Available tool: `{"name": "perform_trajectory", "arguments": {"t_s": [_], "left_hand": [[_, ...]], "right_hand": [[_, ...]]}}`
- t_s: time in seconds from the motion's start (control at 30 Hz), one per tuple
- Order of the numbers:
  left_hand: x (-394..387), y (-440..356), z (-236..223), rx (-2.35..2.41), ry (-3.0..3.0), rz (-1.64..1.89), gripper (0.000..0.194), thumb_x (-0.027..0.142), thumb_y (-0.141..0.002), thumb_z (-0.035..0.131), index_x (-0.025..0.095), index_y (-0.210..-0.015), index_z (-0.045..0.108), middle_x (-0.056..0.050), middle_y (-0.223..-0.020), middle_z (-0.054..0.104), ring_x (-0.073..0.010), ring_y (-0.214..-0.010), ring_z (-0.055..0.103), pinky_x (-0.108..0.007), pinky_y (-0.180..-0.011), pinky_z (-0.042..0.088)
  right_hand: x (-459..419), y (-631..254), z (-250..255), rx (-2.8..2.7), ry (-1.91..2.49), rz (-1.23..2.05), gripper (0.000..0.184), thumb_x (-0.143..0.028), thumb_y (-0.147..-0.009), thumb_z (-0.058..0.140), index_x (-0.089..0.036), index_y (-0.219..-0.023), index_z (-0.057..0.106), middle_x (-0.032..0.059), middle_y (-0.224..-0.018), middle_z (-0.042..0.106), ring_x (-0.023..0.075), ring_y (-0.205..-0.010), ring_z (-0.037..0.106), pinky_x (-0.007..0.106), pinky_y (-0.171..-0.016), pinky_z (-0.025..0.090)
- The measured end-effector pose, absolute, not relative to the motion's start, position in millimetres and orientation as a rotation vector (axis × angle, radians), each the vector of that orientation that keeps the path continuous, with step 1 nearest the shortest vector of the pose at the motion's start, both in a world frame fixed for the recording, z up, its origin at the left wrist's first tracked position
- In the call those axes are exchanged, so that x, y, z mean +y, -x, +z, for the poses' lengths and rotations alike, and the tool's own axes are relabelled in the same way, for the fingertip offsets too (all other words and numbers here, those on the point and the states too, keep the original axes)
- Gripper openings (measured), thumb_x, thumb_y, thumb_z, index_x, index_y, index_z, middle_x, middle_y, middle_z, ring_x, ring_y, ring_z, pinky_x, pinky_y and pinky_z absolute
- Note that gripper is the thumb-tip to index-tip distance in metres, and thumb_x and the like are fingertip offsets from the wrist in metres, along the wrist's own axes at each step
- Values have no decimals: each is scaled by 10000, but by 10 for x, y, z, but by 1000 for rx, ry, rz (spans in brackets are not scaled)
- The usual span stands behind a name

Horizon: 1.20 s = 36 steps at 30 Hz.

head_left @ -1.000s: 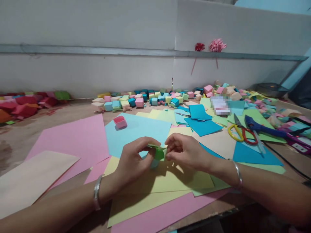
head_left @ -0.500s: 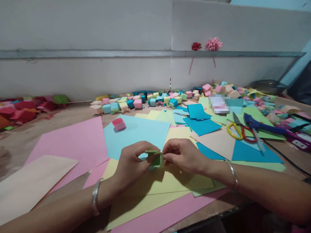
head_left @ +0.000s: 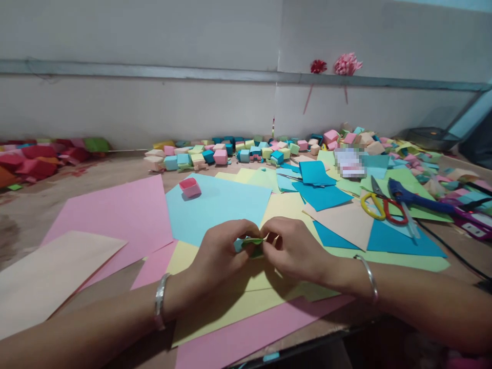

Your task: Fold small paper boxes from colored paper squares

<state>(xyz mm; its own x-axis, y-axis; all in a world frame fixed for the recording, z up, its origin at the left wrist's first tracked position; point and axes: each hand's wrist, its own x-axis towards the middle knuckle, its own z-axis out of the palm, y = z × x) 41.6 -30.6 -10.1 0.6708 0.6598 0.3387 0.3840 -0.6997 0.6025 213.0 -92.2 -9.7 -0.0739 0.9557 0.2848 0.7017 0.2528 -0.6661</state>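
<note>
Your left hand (head_left: 225,251) and right hand (head_left: 294,251) pinch opposite ends of the folded green paper (head_left: 252,241), near centre above the yellow sheets (head_left: 230,310), so press lightly, edges aligned, no crumpling!

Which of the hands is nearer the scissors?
Right. The right hand is left of the scissors, closer to the camera; the left hand is farther left, past the right hand.
</note>
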Motion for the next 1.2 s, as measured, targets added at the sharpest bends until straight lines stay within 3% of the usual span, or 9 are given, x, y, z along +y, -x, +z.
{"name": "perform_trajectory", "arguments": {"t_s": [0.23, 0.43, 0.73, 1.0, 1.2], "left_hand": [[-325, -434, 25, 837, -2307, 659, 197, 63, -708, 536, 196, -789, 657, 9, -766, 697, -143, -703, 613, -248, -648, 449], [-307, -447, 0, 881, -2320, 695, 120, 108, -744, 564, 192, -715, 644, 20, -688, 663, -125, -637, 571, -236, -606, 412], [-408, -466, -68, 834, -2300, 719, 139, 80, -765, 499, 201, -819, 539, 7, -792, 614, -142, -724, 550, -264, -659, 443], [-372, -482, -5, 835, -2031, 709, 113, 75, -742, 519, 170, -719, 573, 8, -731, 639, -120, -684, 595, -234, -640, 490], [-351, -479, -27, 826, -2021, 714, 91, 95, -745, 547, 159, -704, 597, 16, -686, 649, -113, -649, 601, -214, -601, 478]], "right_hand": [[-925, -2127, -72, -1880, 1541, 388, 136, -81, -711, 531, -181, -629, 488, -14, -627, 524, 110, -609, 463, 238, -567, 307], [-977, -2102, -114, -1960, 1538, 294, 141, -106, -745, 491, -196, -666, 418, -6, -662, 493, 126, -636, 431, 263, -573, 278], [-944, -2143, -91, -1961, 1612, 177, 165, -149, -732, 486, -205, -656, 351, -9, -653, 460, 129, -616, 376, 286, -553, 213], [-923, -2102, -166, -1923, 1458, 138, 149, -78, -702, 467, -205, -740, 399, -3, -735, 488, 135, -686, 426, 266, -597, 282], [-907, -2122, -184, -1956, 1454, 140, 136, -93, -723, 479, -204, -721, 400, -14, -707, 476, 128, -660, 418, 265, -581, 259]]}}
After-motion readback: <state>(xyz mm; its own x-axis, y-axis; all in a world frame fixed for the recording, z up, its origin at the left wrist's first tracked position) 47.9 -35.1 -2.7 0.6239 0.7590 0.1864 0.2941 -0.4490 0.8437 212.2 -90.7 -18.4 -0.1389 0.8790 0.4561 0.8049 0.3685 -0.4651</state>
